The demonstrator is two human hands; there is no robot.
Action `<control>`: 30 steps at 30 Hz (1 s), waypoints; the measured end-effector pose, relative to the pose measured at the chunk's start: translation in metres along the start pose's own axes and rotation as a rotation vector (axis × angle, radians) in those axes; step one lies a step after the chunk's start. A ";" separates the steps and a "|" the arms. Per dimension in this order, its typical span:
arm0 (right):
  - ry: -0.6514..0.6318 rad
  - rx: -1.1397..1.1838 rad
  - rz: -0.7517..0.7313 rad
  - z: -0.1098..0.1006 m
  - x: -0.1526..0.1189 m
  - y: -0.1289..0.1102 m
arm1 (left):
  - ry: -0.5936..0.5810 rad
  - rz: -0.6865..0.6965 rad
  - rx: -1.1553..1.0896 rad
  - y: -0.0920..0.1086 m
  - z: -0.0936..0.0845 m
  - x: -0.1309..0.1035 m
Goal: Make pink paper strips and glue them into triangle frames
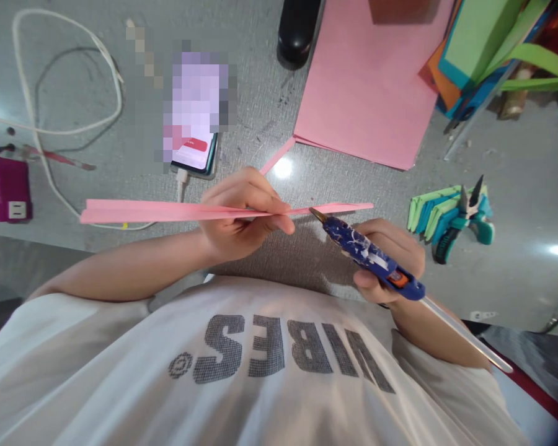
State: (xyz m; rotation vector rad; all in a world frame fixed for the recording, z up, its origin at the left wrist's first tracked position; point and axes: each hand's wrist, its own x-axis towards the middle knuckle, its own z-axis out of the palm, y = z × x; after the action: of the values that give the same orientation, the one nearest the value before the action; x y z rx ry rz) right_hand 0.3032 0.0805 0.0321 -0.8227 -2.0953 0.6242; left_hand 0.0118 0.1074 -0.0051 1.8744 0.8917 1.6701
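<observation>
My left hand [246, 214] pinches a long folded strip of pink paper [144, 211] between thumb and fingers, so that it lies level across my front. In my right hand [390, 254] is a blue hot glue gun [363, 244], smeared with whitish residue. A pale glue stick [469, 334] sticks out of its rear end. The metal nozzle points up and left and sits at or very near the strip's right-hand part; whether it touches I cannot tell. Another narrow pink piece [278, 155] shows behind my left hand, its lower end hidden.
Pink sheets [363, 87] lie at the back, a black case [299, 31] beside them. Pliers [467, 217] rest by folded green and blue paper [432, 210]. A phone [193, 118] with a white cable [51, 161] and a purple box [4, 189] are left. Coloured paper [483, 37] fills the back right.
</observation>
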 end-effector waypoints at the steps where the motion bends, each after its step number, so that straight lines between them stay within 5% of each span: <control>1: -0.001 -0.005 -0.006 0.000 0.000 0.001 | -0.005 0.008 0.005 0.000 0.000 0.001; 16: -0.046 -0.065 -0.126 -0.008 0.005 0.008 | 0.014 0.116 -0.024 -0.003 0.003 0.010; 30: -0.114 -0.183 -0.266 -0.019 0.011 0.009 | -0.119 -0.002 -0.084 0.010 -0.003 0.021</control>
State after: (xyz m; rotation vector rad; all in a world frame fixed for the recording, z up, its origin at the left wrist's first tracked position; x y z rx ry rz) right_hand 0.3167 0.0974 0.0428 -0.6025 -2.3412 0.3469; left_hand 0.0113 0.1157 0.0174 1.8934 0.7634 1.5523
